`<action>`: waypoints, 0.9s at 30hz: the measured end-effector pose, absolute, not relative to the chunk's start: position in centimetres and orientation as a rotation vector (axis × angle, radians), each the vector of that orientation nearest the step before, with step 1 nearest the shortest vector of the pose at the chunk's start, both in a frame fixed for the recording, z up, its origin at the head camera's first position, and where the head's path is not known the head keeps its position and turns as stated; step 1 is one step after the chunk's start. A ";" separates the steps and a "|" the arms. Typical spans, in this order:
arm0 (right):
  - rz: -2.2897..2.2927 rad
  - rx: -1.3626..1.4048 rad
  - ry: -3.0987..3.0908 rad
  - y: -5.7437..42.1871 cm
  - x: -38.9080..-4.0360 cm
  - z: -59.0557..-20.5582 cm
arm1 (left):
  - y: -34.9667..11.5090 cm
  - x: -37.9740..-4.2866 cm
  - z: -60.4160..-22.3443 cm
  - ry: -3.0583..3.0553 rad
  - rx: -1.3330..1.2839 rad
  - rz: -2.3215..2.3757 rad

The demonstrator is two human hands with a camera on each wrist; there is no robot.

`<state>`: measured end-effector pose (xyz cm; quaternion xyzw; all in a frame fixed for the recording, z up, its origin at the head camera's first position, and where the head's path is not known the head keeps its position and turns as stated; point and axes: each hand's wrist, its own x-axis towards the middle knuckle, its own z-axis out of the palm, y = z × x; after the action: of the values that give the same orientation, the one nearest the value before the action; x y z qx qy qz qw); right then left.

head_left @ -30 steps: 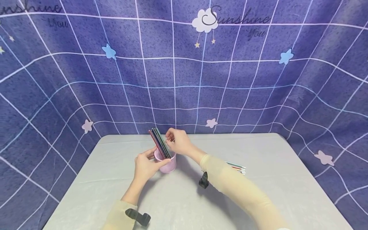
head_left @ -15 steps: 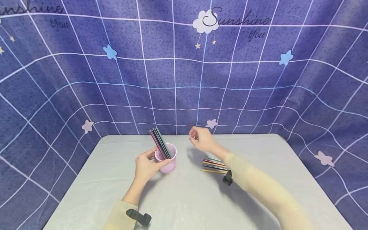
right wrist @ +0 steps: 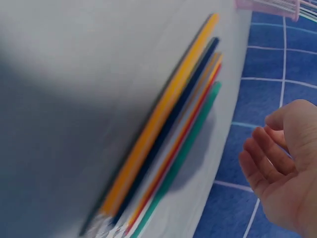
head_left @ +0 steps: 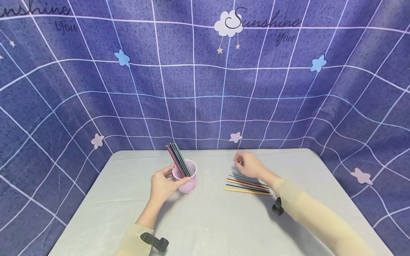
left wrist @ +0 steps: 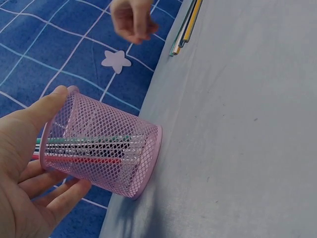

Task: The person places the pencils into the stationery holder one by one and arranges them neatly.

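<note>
A pink mesh pencil cup stands on the table's left half, held at its rim by my left hand. In the left wrist view the thumb lies along the rim of the cup and the fingers reach around the other side. Several pencils, with red, dark and green ones among them, lean left inside it. On the right, my right hand hovers with fingers loosely curled and nothing in them. Just in front of it lies a bunch of loose pencils: yellow, dark blue, red, green and others.
A pale cloth covers the table. Behind it and at both sides hangs a blue-purple curtain with a grid and stars. Black camera mounts sit on the left sleeve and right sleeve.
My right hand has moved right, away from the cup to above the loose pencils, uncovering them as the sleeve shifts. The left hand and the cup have stayed in place.
</note>
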<state>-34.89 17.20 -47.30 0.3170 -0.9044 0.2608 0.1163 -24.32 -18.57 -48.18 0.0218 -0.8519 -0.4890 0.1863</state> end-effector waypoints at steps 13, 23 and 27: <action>0.683 0.906 -2.787 19.3 -33.2 -49.2 | -18.5 -24.2 -48.1 -2.399 0.050 -1.369; 0.653 0.959 -2.808 19.2 -32.8 -49.9 | -18.6 -24.3 -48.2 -2.392 0.043 -1.368; 0.632 0.957 -2.822 19.1 -32.7 -50.0 | -18.6 -24.2 -48.2 -2.394 0.045 -1.368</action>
<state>-32.74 19.13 -50.03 0.3139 -0.9253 0.2072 0.0478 -24.24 -18.58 -48.18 0.0161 -0.8521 -0.4870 0.1909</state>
